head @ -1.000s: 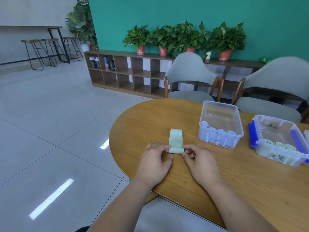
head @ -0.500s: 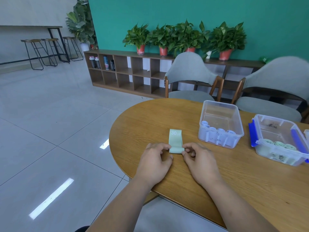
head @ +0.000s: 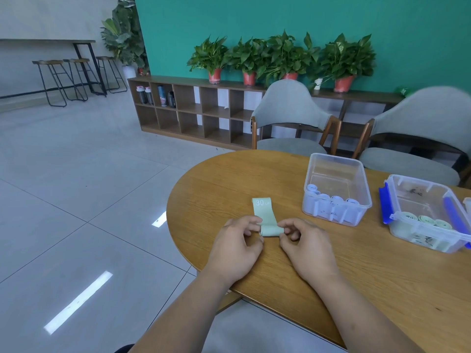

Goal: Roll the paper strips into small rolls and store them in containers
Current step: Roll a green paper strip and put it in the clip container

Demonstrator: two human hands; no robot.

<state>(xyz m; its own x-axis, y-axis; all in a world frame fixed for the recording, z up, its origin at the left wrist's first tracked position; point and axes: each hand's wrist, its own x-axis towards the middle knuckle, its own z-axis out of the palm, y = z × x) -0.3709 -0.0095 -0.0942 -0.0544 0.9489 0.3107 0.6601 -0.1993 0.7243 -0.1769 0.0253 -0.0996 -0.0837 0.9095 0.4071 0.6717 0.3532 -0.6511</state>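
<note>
A pale green paper strip (head: 265, 212) marked "30" lies on the wooden table (head: 356, 263), its near end wound into a small roll. My left hand (head: 235, 248) pinches the roll's left end and my right hand (head: 308, 247) pinches its right end. To the right stands a clear plastic container (head: 336, 174) holding several pale blue rolls along its near side. Further right, a second clear container (head: 430, 189) with blue clips holds several green rolls.
Two grey upholstered chairs (head: 290, 115) stand behind the table. A low wooden shelf unit (head: 193, 108) with potted plants on top runs along the teal wall. The table's curved left edge drops to a tiled floor (head: 76, 200).
The roll between my fingers has grown a little thicker and the flat part of the strip is shorter. Both hands have stayed in the same place.
</note>
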